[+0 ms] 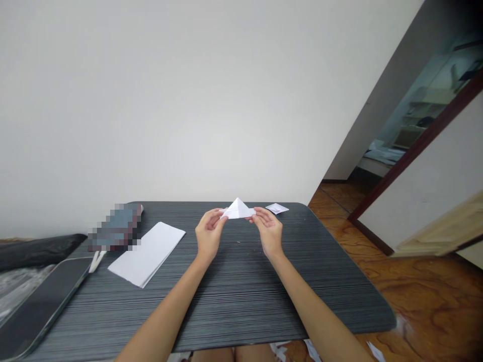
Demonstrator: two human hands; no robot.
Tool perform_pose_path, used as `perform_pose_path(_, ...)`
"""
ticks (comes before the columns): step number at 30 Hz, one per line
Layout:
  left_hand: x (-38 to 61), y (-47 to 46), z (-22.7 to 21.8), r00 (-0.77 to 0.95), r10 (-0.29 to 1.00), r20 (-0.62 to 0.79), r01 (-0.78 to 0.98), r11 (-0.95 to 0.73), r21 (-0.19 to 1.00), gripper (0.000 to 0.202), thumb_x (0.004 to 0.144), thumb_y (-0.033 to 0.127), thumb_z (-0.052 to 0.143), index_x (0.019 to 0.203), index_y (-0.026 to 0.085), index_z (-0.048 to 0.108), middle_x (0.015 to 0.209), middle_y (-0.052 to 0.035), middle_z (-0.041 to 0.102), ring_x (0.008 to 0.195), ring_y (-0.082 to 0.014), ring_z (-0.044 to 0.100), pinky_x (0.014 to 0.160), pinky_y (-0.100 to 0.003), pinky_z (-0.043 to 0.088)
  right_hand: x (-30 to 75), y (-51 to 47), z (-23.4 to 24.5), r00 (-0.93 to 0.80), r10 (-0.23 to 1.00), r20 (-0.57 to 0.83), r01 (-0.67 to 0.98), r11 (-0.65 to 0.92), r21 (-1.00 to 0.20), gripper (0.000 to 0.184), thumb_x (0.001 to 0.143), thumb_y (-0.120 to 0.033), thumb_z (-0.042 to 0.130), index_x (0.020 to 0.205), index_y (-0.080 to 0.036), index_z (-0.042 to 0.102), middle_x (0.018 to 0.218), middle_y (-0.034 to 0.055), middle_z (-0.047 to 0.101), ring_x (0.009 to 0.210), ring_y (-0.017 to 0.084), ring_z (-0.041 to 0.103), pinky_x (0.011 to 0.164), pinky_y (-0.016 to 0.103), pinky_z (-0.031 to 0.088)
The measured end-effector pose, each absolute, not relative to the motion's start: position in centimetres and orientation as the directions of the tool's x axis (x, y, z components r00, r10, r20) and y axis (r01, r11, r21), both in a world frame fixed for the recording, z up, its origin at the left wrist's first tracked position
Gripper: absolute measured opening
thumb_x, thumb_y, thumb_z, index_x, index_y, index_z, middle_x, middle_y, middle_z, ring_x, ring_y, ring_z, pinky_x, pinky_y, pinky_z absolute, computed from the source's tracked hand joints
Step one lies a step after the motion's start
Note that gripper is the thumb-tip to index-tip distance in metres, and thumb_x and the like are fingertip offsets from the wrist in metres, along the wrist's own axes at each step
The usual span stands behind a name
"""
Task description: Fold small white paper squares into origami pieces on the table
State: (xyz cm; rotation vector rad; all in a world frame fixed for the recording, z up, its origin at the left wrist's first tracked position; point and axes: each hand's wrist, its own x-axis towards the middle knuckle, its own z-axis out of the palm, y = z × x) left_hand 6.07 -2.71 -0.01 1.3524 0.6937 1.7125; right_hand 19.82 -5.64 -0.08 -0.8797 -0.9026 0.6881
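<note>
A small piece of folded white paper [237, 209], with a peak in its middle and a flat strip to each side, is held up above the far part of the dark table. My left hand [209, 232] pinches its left end between thumb and fingers. At the opposite end, my right hand [268, 229] grips the paper the same way. Just behind and right of my right hand lies another folded white paper [277, 208], diamond-like in outline. The fingers hide the outer ends of the held paper.
The dark table [241, 301] meets a white wall. On its left are a stack of white paper [149, 254], a pixelated blue-and-red item [116, 226] and a phone-like dark slab [45, 306] with a white cable [97, 260]. Paper scraps [375, 351] lie on the floor.
</note>
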Motion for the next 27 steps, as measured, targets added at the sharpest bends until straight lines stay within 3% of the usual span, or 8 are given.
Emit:
perform_pose_path(8,5.85,-2.04,-0.38,-0.016,0.947,0.321,-0.282,-0.313,0.907,0.021,0.060,0.022,0.066,0.078,0.011,0.061,0.081,-0.0064,0.064,0.077,-0.0162,0.059,0.079,-0.032,0.045,20.05,-5.41,-0.32,0.471,0.810,0.350,-0.178,0.476,-0.861,0.022,0.064,-0.020,0.063,0.085,-0.016,0.058,0.079,0.0033,0.063,0.069,0.014,0.059,0.060,0.026,0.048)
perform_pose_path(16,5.91,-2.29,-0.30,-0.024,0.868,0.496,-0.305,-0.478,0.823,0.009,0.064,0.017,0.063,0.072,0.014,0.060,0.082,-0.0033,0.059,0.079,-0.0132,0.056,0.076,-0.027,0.045,19.92,-5.29,-0.49,0.482,0.801,0.356,-0.209,0.499,-0.841,0.021,0.065,-0.019,0.062,0.085,-0.016,0.061,0.100,0.0060,0.059,0.079,0.013,0.057,0.068,0.026,0.045)
perform_pose_path(23,5.84,-2.52,-0.42,-0.020,0.853,0.521,-0.191,-0.514,0.836,0.010,0.067,0.020,0.061,0.074,0.014,0.061,0.078,-0.0036,0.061,0.076,-0.0139,0.057,0.075,-0.028,0.047,20.44,-5.64,0.23,0.356,0.908,0.223,-0.448,0.375,-0.811,0.029,0.066,-0.022,0.063,0.093,-0.020,0.053,0.081,0.0031,0.064,0.064,0.010,0.056,0.055,0.022,0.044)
perform_pose_path(27,5.58,-2.48,-0.63,-0.026,0.832,0.554,-0.055,-0.554,0.831,0.014,0.068,0.024,0.059,0.079,0.015,0.063,0.080,-0.0045,0.063,0.077,-0.0153,0.058,0.075,-0.029,0.047,20.61,-5.66,0.30,0.370,0.891,0.265,-0.414,0.413,-0.811,0.024,0.064,-0.019,0.064,0.085,-0.022,0.050,0.083,0.0010,0.063,0.064,0.009,0.057,0.055,0.021,0.045)
